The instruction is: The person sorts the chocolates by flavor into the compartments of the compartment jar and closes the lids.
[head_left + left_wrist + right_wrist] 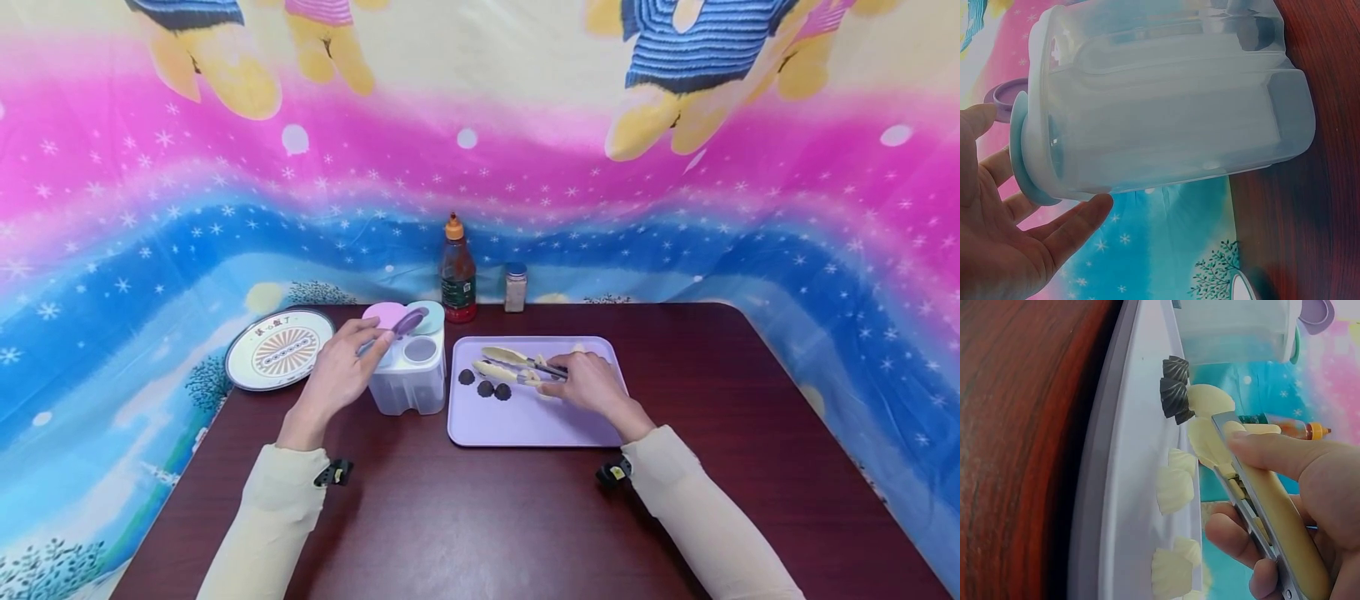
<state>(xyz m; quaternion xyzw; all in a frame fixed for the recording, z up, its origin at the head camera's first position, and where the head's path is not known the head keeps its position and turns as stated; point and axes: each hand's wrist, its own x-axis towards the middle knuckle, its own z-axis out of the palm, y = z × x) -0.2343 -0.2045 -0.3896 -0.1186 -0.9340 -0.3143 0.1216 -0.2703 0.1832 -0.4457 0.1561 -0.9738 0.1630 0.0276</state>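
The tongs [508, 357] are over the tray [495, 427], tips apart, pointing to nine o'clock. The right hand [595, 383] has its fingers wrapped around them. Dark lumps [502, 392] lie at six o'clock from the tips; a careless bump might roll them. At nine o'clock from the tray is the box [405, 393]. The left hand [337, 367] has its fingers apart, thumb touching the purple lid [411, 322], which could flop down if the thumb slips.
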